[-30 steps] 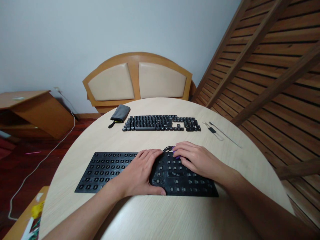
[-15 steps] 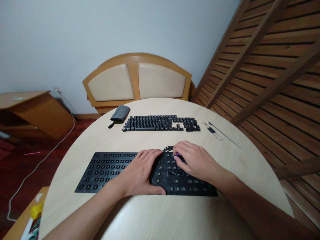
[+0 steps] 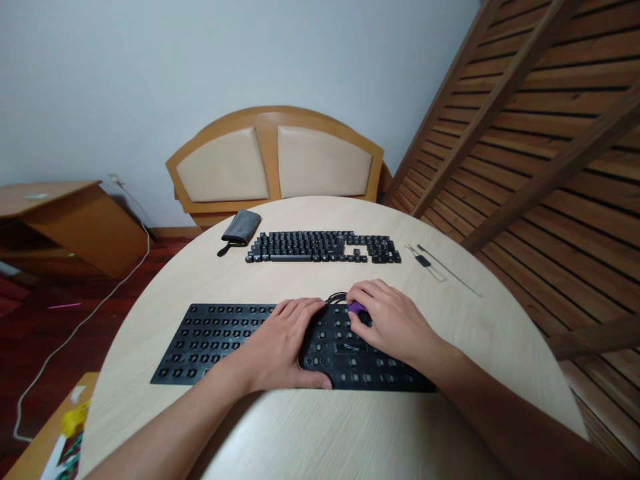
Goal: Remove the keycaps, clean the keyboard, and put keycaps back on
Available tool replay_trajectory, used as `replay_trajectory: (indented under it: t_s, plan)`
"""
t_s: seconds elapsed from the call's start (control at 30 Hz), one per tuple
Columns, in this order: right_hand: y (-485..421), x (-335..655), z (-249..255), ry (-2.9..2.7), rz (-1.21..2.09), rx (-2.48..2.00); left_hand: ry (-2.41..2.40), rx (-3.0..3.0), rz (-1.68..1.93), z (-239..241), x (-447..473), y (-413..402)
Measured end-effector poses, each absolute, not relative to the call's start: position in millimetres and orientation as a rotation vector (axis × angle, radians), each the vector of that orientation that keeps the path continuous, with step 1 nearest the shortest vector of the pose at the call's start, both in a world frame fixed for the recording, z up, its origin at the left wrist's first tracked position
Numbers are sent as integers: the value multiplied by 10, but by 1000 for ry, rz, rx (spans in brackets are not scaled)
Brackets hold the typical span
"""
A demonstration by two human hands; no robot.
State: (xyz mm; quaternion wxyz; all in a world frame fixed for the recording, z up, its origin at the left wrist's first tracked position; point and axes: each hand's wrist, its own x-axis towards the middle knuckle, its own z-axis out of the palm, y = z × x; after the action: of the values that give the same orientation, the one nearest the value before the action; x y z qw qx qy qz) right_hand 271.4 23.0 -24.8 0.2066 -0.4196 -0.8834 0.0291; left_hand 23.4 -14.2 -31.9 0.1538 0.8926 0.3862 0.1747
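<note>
Left hand [image 3: 283, 347] lay flat and released on stripped keyboard base [image 3: 210, 340], near front of bench [image 3: 320, 433]. Right hand [image 3: 395, 327] pinched purple keycap puller [image 3: 356, 307] at base's far edge.

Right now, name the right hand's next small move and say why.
Probably lift the purple-handled puller with the right hand off the keyboard base: its visible sockets are bare, the left hand pins it flat, and the keycaps lie in rows beyond.

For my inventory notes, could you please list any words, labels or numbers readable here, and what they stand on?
None can be read.
Keycaps: pale legends, too small.
Keyboard base: a small pale mark, too blurred.
Printed sheet at the lower left: blurred.
</note>
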Motion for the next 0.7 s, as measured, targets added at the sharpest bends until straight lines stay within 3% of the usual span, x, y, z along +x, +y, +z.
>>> replay_trajectory:
  t_s: [0.1,0.37,0.7]
  plan:
    - [216,2684,-238,-2495,-42,-1233,1107,2560,504,-318,233,-140]
    - [336,2902,-233,-2537,160,-901,1110,2566,486,-317,234,-137]
    - [376,2952,-242,-2518,73,-702,1095,2576,506,-342,219,-137]
